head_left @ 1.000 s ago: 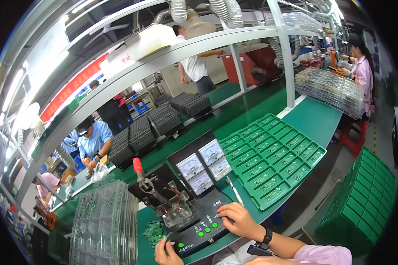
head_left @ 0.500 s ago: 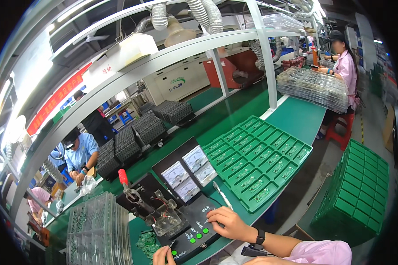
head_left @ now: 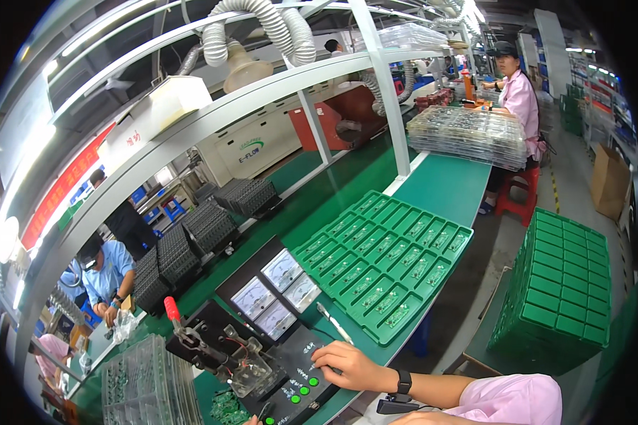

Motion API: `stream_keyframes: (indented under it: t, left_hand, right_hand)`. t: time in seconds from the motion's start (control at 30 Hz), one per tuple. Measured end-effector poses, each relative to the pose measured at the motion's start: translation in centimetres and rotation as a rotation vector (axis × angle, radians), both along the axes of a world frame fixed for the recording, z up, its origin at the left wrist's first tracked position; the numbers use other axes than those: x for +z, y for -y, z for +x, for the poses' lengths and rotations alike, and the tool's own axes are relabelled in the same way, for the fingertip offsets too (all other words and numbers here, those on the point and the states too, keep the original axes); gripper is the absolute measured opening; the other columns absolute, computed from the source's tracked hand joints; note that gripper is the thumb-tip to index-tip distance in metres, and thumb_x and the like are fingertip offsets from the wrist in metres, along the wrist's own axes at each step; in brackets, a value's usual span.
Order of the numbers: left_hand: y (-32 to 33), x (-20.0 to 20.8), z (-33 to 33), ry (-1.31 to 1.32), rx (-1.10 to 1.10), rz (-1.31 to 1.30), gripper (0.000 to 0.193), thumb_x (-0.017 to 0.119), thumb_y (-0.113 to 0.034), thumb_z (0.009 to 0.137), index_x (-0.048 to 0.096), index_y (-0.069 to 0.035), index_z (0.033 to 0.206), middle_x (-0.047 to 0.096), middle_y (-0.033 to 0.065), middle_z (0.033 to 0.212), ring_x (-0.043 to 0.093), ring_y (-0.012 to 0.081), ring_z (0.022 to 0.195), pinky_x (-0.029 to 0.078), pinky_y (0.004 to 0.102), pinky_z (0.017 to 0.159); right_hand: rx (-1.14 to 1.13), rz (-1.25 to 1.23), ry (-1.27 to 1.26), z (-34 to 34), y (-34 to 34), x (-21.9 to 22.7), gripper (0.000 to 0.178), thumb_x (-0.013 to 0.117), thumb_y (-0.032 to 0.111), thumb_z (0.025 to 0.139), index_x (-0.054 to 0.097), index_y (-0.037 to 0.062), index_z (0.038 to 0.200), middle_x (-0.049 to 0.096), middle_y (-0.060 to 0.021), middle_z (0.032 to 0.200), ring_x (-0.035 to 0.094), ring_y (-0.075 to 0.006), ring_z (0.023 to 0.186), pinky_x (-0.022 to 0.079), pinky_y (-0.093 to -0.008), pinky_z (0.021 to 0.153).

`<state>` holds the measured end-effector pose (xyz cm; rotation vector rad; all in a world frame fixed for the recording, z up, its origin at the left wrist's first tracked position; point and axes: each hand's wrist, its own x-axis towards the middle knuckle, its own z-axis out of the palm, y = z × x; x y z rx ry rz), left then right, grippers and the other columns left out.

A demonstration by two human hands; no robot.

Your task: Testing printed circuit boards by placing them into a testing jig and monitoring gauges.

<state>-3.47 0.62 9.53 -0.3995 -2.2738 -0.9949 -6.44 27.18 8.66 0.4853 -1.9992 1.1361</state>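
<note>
My right hand rests on the right part of a black test box, its bent fingers drawn together; what lies under the fingertips is hidden. Only a sliver of my left hand shows at the lower edge, beside a small dark lever-like part on the box. Green round buttons line the box's front. Behind them stands a toggle clamp with a red handle, over a clear fixture block. Several dial meters are set in the upright black panel.
A green compartment tray with circuit boards lies right of the meters, a white pen-like tool beside it. Loose green boards and stacked clear trays sit left. Green trays are stacked at right. A co-worker sits beyond.
The view has shifted, so the bench appears farther left. My left hand has mostly dropped out of the lower edge. My right hand stays on the box. The far co-worker's head has turned.
</note>
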Motion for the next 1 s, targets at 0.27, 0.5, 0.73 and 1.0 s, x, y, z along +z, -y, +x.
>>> stream_keyframes:
  t: [0.27, 0.5, 0.73, 1.0]
  left_hand:
    - [0.0, -0.7, -1.1, -0.037, 0.051, 0.023, 0.016, 0.067, 0.002, 0.085, 0.072, -0.002, 0.100, 0.064, 0.0153, 0.090, 0.063, 0.0299, 0.079, 0.050, 0.0370, 0.070]
    - [0.0, -2.2, -1.9, -0.050, 0.002, 0.053, 0.016, 0.069, -0.002, 0.085, 0.072, -0.005, 0.100, 0.064, 0.0133, 0.092, 0.063, 0.0295, 0.081, 0.050, 0.0364, 0.070]
    - [1.4, -5.0, -4.6, -0.260, -0.263, -0.016, 0.020, 0.071, -0.013, 0.088, 0.070, -0.008, 0.108, 0.062, 0.0093, 0.101, 0.059, 0.0243, 0.094, 0.048, 0.0325, 0.079]
    - [-0.5, -4.4, -3.7, 0.001, -0.254, 0.290, 0.029, 0.074, -0.010, 0.084, 0.070, -0.009, 0.113, 0.063, 0.0068, 0.103, 0.058, 0.0202, 0.095, 0.047, 0.0355, 0.085]
  right_hand:
    - [0.004, -0.020, -0.020, -0.2, 0.0, -0.6, 0.014, 0.062, -0.001, 0.080, 0.063, 0.0029, 0.093, 0.064, -0.0067, 0.103, 0.060, -0.0245, 0.092, 0.049, -0.0350, 0.082]
    - [0.038, -0.012, -0.027, -0.3, 0.0, -0.8, 0.013, 0.061, -0.003, 0.080, 0.063, 0.0007, 0.093, 0.063, -0.0072, 0.106, 0.059, -0.0237, 0.094, 0.049, -0.0349, 0.083]
    - [0.060, -0.044, -0.029, -0.4, 0.1, -0.9, 0.015, 0.061, -0.003, 0.079, 0.062, 0.0004, 0.093, 0.062, -0.0078, 0.106, 0.059, -0.0245, 0.095, 0.048, -0.0349, 0.083]
    - [0.053, -0.032, -0.017, -0.4, 0.1, -0.9, 0.011, 0.060, -0.002, 0.081, 0.060, 0.0022, 0.091, 0.062, -0.0071, 0.106, 0.058, -0.0251, 0.096, 0.047, -0.0354, 0.085]
